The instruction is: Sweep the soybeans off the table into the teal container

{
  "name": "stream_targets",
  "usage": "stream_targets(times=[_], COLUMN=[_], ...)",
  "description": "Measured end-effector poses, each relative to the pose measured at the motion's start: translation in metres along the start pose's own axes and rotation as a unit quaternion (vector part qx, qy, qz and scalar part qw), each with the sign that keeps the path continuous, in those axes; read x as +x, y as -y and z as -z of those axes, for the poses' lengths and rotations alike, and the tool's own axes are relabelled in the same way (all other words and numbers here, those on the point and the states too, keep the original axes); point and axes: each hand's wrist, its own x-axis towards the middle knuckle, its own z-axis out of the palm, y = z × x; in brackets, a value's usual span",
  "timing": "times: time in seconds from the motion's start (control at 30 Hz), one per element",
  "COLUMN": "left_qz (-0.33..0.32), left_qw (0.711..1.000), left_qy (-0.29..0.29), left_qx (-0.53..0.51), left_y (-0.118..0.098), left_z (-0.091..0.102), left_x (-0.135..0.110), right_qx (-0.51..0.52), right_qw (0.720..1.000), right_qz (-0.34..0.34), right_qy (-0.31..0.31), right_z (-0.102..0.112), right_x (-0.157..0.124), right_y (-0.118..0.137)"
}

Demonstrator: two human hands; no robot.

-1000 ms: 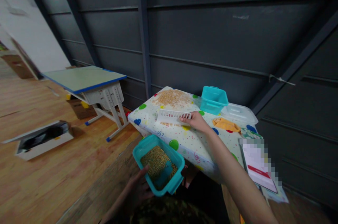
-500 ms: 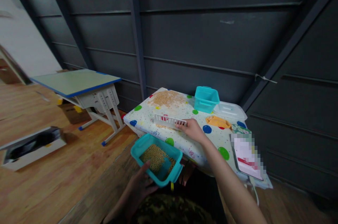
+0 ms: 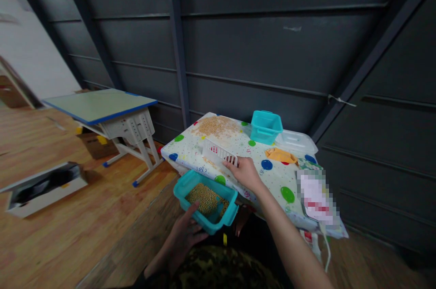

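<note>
My left hand (image 3: 184,236) grips a teal plastic box (image 3: 206,200) partly filled with yellow beans, held just below the near edge of a small table with a dotted cloth (image 3: 190,150). My right hand (image 3: 243,171) is closed on a white slotted plastic scraper (image 3: 218,152) that rests on the cloth near that edge. A pile of yellow beans (image 3: 216,125) lies at the far left of the table.
A second teal box (image 3: 266,127) and a clear lid (image 3: 296,141) stand at the table's back. An orange cloth (image 3: 281,156) and a notepad (image 3: 315,198) lie to the right. A blue-edged desk (image 3: 102,107) and an open cardboard box (image 3: 41,186) stand left on the wooden floor.
My right hand has drawn the scraper toward the table's near edge and tilted it. The teal box in my left hand has risen closer to that edge.
</note>
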Motion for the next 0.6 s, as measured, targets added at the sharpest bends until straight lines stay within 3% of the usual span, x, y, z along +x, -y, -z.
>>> stream_targets(times=[0.3, 0.5, 0.6], left_qz=[-0.005, -0.033, -0.009], left_qw=[1.000, 0.999, 0.998], left_qy=[0.024, 0.026, 0.048], left_qx=[-0.016, -0.006, -0.029], left_y=[0.007, 0.017, 0.018], left_z=[0.013, 0.028, 0.034], left_x=[0.006, 0.021, 0.025], right_qx=[0.047, 0.074, 0.063], right_qw=[0.996, 0.989, 0.991], right_qz=[-0.033, -0.051, -0.051], right_qy=[-0.074, -0.114, -0.111], right_z=[0.022, 0.029, 0.031], right_x=[-0.044, -0.082, -0.092], right_y=[-0.012, -0.006, -0.001])
